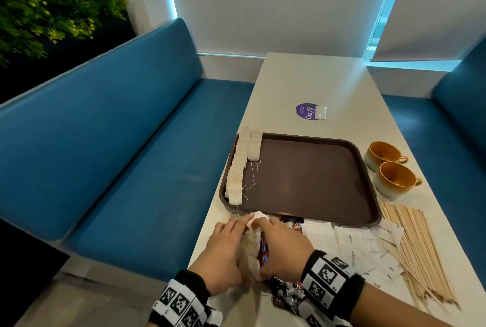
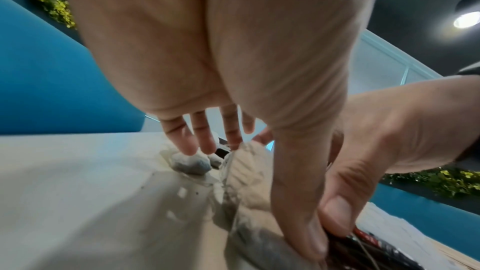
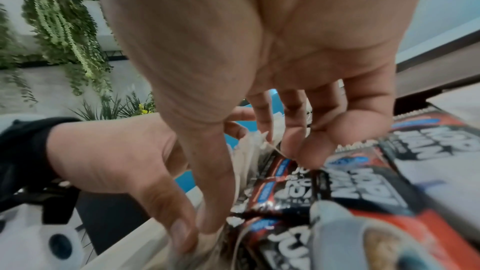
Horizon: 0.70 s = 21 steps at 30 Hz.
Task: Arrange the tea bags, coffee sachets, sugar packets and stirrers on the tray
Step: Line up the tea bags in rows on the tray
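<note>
The brown tray sits on the pale worktop, its left rim close to the worktop's left edge above the blue bench seat. Most of the tray floor is bare; two rows of tea bags lie along its left side, strings trailing inward. The worktop beyond the tray's far rim is open apart from a purple sticker.

Just in front of the tray's near rim, both hands close in from either side on a row of loose tea bags near the worktop's left edge. The left hand presses its side with fingers fairly straight and thumb down at the near end; the right hand cups the other side, fingers curved, thumb meeting the left thumb. So the bundle is squeezed between the two grips.

Coffee sachets lie under and beside the right hand. Further right lie white sugar packets, then wooden stirrers towards the right edge. Two orange-lined cups stand just right of the tray.
</note>
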Each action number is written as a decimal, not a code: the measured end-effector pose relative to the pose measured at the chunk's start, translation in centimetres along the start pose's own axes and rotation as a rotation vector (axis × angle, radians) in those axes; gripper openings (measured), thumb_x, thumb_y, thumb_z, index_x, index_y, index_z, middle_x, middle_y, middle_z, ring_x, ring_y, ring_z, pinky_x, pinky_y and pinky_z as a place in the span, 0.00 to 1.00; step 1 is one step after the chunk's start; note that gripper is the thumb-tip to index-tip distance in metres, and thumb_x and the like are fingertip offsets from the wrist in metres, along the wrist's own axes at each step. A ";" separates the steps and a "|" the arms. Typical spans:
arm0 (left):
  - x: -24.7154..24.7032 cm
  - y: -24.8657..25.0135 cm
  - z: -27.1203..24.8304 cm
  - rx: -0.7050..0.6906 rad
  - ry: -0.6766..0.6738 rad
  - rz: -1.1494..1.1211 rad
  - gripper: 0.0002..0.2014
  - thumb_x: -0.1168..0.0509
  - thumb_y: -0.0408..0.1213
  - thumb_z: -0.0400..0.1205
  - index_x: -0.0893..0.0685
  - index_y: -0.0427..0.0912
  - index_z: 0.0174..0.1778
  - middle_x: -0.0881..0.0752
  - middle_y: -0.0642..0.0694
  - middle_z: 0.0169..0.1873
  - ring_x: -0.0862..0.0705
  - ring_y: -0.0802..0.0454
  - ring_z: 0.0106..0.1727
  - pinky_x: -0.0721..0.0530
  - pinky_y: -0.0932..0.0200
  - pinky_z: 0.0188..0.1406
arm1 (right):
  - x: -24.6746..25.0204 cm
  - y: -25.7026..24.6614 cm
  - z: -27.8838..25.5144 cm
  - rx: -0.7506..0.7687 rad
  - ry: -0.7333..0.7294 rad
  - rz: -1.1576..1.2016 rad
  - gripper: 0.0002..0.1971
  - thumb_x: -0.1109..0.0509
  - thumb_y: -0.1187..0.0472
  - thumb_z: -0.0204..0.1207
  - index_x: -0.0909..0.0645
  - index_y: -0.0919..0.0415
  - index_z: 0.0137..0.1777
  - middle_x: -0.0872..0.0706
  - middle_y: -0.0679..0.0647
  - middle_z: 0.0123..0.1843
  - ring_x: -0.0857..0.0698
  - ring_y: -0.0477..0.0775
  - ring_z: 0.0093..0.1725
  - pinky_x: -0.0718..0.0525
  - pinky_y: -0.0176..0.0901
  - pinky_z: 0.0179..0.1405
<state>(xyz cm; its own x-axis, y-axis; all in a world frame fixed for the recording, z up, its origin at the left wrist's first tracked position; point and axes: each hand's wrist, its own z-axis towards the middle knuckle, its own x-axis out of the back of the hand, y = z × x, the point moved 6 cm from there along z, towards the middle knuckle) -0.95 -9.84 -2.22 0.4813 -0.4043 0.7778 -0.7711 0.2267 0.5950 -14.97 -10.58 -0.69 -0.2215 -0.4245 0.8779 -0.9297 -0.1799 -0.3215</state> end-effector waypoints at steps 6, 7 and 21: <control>0.3 -0.6 -0.1 -0.016 0.085 -0.148 0.51 0.21 0.33 0.66 0.38 0.66 0.82 0.31 0.69 0.66 0.27 0.61 0.67 0.22 0.66 0.67 | -0.2 -0.6 0.2 -0.002 0.025 0.034 0.40 0.14 0.43 0.60 0.29 0.44 0.71 0.23 0.47 0.65 0.15 0.55 0.59 0.13 0.53 0.53; 0.4 -0.6 -0.1 -0.015 0.094 -0.169 0.49 0.21 0.32 0.67 0.35 0.65 0.81 0.30 0.69 0.65 0.24 0.61 0.66 0.20 0.67 0.66 | -0.2 -0.6 0.3 -0.003 0.026 0.045 0.39 0.14 0.44 0.61 0.29 0.45 0.70 0.23 0.47 0.64 0.15 0.55 0.58 0.13 0.53 0.52; 0.8 -1.0 -0.3 0.013 0.197 -0.192 0.17 0.21 0.38 0.74 0.16 0.56 0.55 0.17 0.60 0.47 0.17 0.62 0.46 0.18 0.70 0.45 | 0.5 -1.0 0.5 0.073 0.128 0.493 0.20 0.19 0.53 0.71 0.25 0.43 0.56 0.13 0.45 0.47 0.17 0.41 0.38 0.16 0.35 0.37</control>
<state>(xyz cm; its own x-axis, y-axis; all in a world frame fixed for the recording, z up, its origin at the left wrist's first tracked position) 0.36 -10.19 -2.13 0.6898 -0.2587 0.6762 -0.6626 0.1509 0.7336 -13.99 -11.05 -0.14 -0.6665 -0.3636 0.6509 -0.6839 -0.0496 -0.7279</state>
